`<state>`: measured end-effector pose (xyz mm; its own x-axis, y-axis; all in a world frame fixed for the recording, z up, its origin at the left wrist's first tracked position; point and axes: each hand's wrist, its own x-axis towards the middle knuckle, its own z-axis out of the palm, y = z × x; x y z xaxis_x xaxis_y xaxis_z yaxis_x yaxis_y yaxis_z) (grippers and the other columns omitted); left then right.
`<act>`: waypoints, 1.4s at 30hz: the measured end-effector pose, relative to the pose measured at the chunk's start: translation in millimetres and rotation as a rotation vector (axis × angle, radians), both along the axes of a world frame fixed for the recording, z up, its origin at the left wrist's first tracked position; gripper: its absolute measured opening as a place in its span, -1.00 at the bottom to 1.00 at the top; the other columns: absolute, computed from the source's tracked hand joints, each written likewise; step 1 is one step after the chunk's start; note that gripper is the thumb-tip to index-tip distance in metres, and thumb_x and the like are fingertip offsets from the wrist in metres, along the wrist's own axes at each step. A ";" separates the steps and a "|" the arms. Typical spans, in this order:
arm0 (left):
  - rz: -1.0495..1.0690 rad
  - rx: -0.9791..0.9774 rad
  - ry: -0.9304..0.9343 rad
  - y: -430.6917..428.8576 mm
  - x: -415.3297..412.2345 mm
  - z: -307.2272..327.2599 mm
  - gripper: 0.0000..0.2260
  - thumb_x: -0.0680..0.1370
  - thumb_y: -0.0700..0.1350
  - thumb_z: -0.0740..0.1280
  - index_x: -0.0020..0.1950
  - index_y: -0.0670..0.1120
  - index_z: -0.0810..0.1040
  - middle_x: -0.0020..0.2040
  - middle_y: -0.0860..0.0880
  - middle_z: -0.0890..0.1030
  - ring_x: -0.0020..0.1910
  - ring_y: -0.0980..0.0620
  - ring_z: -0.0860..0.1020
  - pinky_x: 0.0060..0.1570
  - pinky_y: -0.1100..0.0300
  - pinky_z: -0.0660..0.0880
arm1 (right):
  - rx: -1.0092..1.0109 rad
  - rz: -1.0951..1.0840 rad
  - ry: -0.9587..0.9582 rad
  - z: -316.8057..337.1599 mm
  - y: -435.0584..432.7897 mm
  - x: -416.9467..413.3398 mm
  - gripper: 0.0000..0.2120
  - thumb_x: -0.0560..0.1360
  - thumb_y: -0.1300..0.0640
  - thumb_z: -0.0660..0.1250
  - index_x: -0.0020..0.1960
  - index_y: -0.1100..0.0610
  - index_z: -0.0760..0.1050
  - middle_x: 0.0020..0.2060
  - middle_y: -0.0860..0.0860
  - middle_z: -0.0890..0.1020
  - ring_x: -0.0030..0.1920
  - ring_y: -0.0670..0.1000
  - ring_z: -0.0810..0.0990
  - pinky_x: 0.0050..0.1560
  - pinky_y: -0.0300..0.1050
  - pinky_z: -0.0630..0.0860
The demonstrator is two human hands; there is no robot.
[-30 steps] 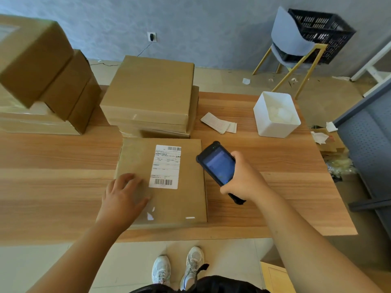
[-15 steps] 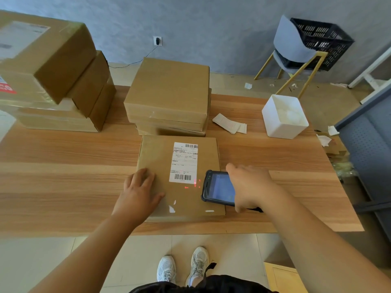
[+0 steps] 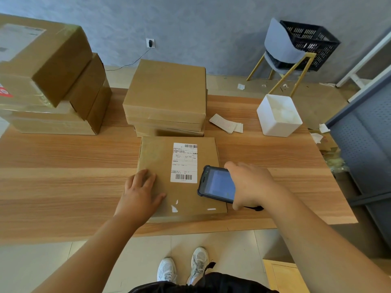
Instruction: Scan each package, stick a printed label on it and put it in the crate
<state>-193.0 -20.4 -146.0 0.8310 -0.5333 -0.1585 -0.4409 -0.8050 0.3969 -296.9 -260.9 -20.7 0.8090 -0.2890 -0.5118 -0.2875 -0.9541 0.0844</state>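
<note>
Head view: left hand (image 3: 141,193) flat on package (image 3: 186,199), fingers relaxed; right hand (image 3: 250,183) grips scanner (image 3: 218,183)

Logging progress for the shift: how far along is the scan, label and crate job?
Done: the flat package carries a white label. In hand: the right hand holds the scanner over it, beside the label's barcode, while the left hand rests flat on it. Left: this package has to go to the black crate on the chair, and the stacked boxes behind it and the left stack wait.
</note>
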 end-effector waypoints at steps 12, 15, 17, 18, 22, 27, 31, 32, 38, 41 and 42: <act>-0.019 -0.014 0.000 1.5 1.9 2.5 -0.40 0.50 0.21 0.25 0.46 -0.04 0.26 0.45 -0.03 0.17 0.40 -0.11 0.09 0.38 -0.05 0.22 | -0.038 0.023 0.031 12.1 7.7 3.5 -0.36 0.19 0.03 0.56 0.11 0.02 0.24 -0.24 -0.08 0.32 -0.17 0.03 0.40 -0.26 -0.08 0.30; -0.019 -0.016 0.004 1.2 1.9 2.9 -0.40 0.50 0.20 0.26 0.46 -0.04 0.26 0.45 -0.03 0.18 0.40 -0.12 0.09 0.38 -0.06 0.23 | -0.041 0.007 0.019 8.8 5.7 1.4 -0.36 0.18 0.01 0.55 0.12 0.02 0.27 -0.22 -0.07 0.35 -0.19 0.01 0.40 -0.37 -0.13 0.25; -0.019 -0.007 0.006 -0.9 2.3 3.3 -0.41 0.50 0.19 0.27 0.45 -0.04 0.27 0.44 -0.04 0.19 0.39 -0.13 0.10 0.39 -0.05 0.21 | -0.022 -0.041 -0.014 3.2 1.6 -2.0 -0.35 0.18 -0.01 0.53 0.15 0.02 0.27 -0.18 -0.07 0.38 -0.17 0.02 0.42 -0.39 -0.13 0.24; -0.016 0.003 0.001 -2.6 2.4 3.7 -0.41 0.50 0.19 0.27 0.45 -0.05 0.27 0.44 -0.04 0.19 0.39 -0.13 0.11 0.39 -0.05 0.21 | 0.002 -0.091 -0.037 -0.2 -1.4 -4.5 -0.33 0.18 -0.01 0.52 0.17 0.01 0.27 -0.14 -0.06 0.40 -0.15 0.03 0.44 -0.37 -0.13 0.27; -0.021 0.046 -0.059 -13.1 2.4 6.0 -0.48 0.49 0.17 0.28 0.36 -0.05 0.37 0.40 -0.06 0.27 0.37 -0.14 0.18 0.35 -0.04 0.18 | 0.159 -0.352 -0.171 -18.3 -19.1 -16.8 -0.36 0.14 -0.02 0.52 0.11 0.02 0.28 0.00 -0.02 0.39 -0.05 0.06 0.46 -0.17 -0.03 0.49; -0.079 0.005 -0.032 -39.3 3.7 9.9 -0.56 0.49 0.07 0.30 0.34 -0.01 0.42 0.38 0.00 0.31 0.35 -0.07 0.22 0.30 0.06 0.25 | 0.238 -0.676 -0.275 -54.2 -48.1 -35.9 -0.39 0.12 -0.03 0.54 0.06 0.06 0.32 0.06 0.01 0.28 0.01 0.10 0.45 -0.06 0.02 0.55; -0.124 -0.029 -0.017 -68.8 7.4 12.0 -0.58 0.50 0.08 0.32 0.32 -0.01 0.45 0.34 0.00 0.38 0.33 -0.06 0.25 0.27 0.05 0.32 | 0.227 -0.838 -0.198 -82.4 -79.5 -41.8 -0.40 0.17 -0.06 0.56 0.08 0.10 0.36 0.07 0.06 0.30 -0.07 0.09 0.47 -0.18 -0.08 0.47; -0.129 -0.025 -0.019 -76.7 8.6 12.5 -0.58 0.50 0.10 0.31 0.32 -0.01 0.45 0.34 0.00 0.39 0.33 -0.05 0.26 0.27 0.04 0.33 | 0.234 -0.855 -0.183 -89.0 -87.3 -42.6 -0.41 0.18 -0.06 0.55 0.07 0.10 0.38 0.07 0.06 0.32 -0.13 0.06 0.46 -0.23 -0.11 0.44; -0.160 -0.022 -0.023 -123.7 13.1 14.7 -0.63 0.48 0.04 0.36 0.26 -0.02 0.51 0.31 -0.03 0.44 0.31 -0.11 0.32 0.28 0.02 0.32 | 0.288 -0.920 -0.137 -124.8 -124.6 -39.9 -0.52 0.20 -0.06 0.57 -0.05 0.13 0.44 0.05 0.09 0.47 -0.12 0.07 0.53 -0.18 -0.07 0.54; -0.148 0.004 -0.054 -142.8 16.5 17.2 -0.65 0.45 0.04 0.38 0.22 0.00 0.54 0.27 -0.01 0.48 0.26 -0.11 0.38 0.23 -0.02 0.32 | 0.296 -0.924 -0.147 -136.9 -137.8 -34.5 -0.44 0.19 -0.07 0.58 0.04 0.18 0.48 0.09 0.10 0.49 -0.06 0.09 0.55 -0.13 -0.04 0.57; -0.137 0.011 -0.055 -147.8 17.9 18.0 -0.65 0.44 0.04 0.39 0.21 0.01 0.54 0.26 0.00 0.48 0.26 -0.11 0.39 0.22 -0.03 0.32 | 0.300 -0.923 -0.151 -140.1 -141.0 -33.1 -0.38 0.18 -0.06 0.59 0.11 0.18 0.46 0.11 0.10 0.48 -0.05 0.08 0.55 -0.10 -0.02 0.59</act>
